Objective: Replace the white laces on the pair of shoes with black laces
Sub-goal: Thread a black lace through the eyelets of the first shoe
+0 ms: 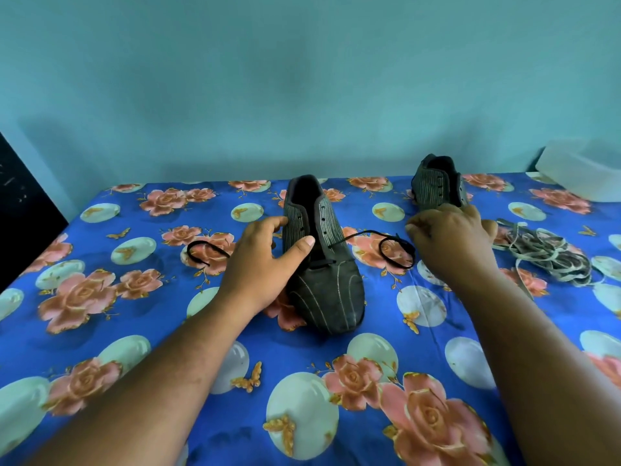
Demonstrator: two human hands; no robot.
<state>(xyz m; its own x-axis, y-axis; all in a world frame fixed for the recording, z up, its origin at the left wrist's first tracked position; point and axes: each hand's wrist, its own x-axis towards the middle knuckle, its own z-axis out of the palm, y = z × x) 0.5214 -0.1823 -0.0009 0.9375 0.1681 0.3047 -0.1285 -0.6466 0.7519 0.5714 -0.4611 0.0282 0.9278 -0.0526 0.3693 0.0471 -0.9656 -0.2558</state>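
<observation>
The left hand (265, 260) grips a dark striped shoe (322, 257); its black lace (393, 250) trails toward the loosely curled right hand (450, 237).

left hand (265, 260) grips shoe (322, 264) | black lace (393, 248) threaded

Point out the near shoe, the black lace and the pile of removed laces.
near shoe (331, 294): head view, toe cap.
black lace (398, 252): head view, right-side loop.
removed laces (551, 255): head view, middle of pile.
</observation>
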